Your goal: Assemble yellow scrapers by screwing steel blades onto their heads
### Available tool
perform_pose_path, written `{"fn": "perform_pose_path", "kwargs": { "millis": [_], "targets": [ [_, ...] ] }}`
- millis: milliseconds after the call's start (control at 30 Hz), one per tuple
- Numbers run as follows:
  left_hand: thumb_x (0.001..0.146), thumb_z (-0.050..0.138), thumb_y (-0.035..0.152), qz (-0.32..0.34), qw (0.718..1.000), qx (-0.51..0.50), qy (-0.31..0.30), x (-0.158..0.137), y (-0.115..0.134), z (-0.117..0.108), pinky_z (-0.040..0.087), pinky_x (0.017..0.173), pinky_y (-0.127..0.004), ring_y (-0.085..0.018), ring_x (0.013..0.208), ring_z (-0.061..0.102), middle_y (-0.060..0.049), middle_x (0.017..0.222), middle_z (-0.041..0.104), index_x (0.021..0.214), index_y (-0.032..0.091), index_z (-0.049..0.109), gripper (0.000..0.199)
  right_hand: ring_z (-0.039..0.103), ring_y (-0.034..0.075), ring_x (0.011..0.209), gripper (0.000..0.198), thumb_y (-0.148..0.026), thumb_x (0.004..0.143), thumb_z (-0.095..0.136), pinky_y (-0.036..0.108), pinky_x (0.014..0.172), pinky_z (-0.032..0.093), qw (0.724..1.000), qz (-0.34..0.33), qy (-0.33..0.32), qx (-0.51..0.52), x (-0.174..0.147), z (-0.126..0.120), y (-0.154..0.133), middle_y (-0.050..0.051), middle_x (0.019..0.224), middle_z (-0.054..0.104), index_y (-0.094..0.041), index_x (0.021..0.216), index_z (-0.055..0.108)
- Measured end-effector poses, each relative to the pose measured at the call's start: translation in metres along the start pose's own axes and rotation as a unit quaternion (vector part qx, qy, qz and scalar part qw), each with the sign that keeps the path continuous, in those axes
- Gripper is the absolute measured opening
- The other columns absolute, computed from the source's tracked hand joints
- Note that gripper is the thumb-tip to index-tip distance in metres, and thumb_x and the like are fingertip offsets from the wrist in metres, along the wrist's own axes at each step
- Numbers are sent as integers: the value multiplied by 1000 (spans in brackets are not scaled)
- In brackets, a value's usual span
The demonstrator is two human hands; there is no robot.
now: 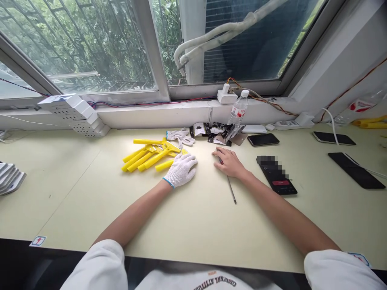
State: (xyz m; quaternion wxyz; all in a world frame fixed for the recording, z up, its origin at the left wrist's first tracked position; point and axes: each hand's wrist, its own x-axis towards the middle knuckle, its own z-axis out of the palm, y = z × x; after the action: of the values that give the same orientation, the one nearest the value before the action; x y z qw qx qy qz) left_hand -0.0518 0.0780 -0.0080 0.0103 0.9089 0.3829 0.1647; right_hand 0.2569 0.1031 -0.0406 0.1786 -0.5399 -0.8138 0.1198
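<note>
My left hand (pixel 181 170) wears a white knit glove with a blue cuff. It lies palm down on the table, fingers stretched out, partly covering a yellow-handled scraper (pixel 165 165). Left of it, several more yellow scrapers (pixel 147 158) lie in a loose pile. My bare right hand (pixel 229 162) rests on the table with its fingers curled over the handle of a screwdriver (pixel 231 189). The screwdriver's thin metal shaft points toward me, and most of its handle is hidden under the fingers. Behind the scrapers is a second white glove (pixel 182 137).
Black blade packets (pixel 222 133) lie at the back beside a clear water bottle (pixel 238 108). Several phones, including one with a lit screen (pixel 278 177), lie on the right. White boxes (pixel 77 114) are stacked at the back left. A power strip (pixel 292 124) runs along the wall.
</note>
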Motion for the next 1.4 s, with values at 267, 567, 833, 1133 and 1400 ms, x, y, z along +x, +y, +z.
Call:
{"fn": "perform_pose_path", "kwargs": {
  "millis": [267,567,833,1133,1400],
  "targets": [
    [101,61,24,-5,1000,-4,5,1,1,-4,37,128,-56,-30,139,61,-8,143,71,131,27,72,32,47,35,158,51,-42,100,56,56,130,33,1000,0,3,0,-1,0,0,15,170,53,-26,147,65],
    [102,61,26,-7,1000,-5,6,-1,-1,-3,34,129,-57,-29,141,59,-7,145,71,130,28,71,30,47,34,159,49,-40,100,56,56,130,33,1000,0,6,-5,-2,1,-2,15,170,53,-27,147,65],
    [104,58,26,-5,1000,-9,7,-2,0,-3,36,129,-56,-28,141,59,-7,143,72,130,28,71,29,48,34,158,49,-40,100,56,56,130,33,1000,3,3,-5,-2,1,-3,15,169,54,-27,147,65],
    [102,60,25,-2,1000,-6,8,-1,-1,-3,37,128,-54,-28,140,60,-7,145,71,129,28,71,29,47,34,158,50,-41,101,55,55,131,33,1000,5,2,-5,-3,0,-5,14,169,54,-27,147,65],
    [98,68,30,-68,996,16,61,-4,-1,4,41,121,-57,-35,141,59,-12,146,70,142,26,66,44,48,34,157,59,-39,97,58,52,130,32,999,18,23,22,-5,-1,-10,12,169,55,-28,155,59]
  ]
}}
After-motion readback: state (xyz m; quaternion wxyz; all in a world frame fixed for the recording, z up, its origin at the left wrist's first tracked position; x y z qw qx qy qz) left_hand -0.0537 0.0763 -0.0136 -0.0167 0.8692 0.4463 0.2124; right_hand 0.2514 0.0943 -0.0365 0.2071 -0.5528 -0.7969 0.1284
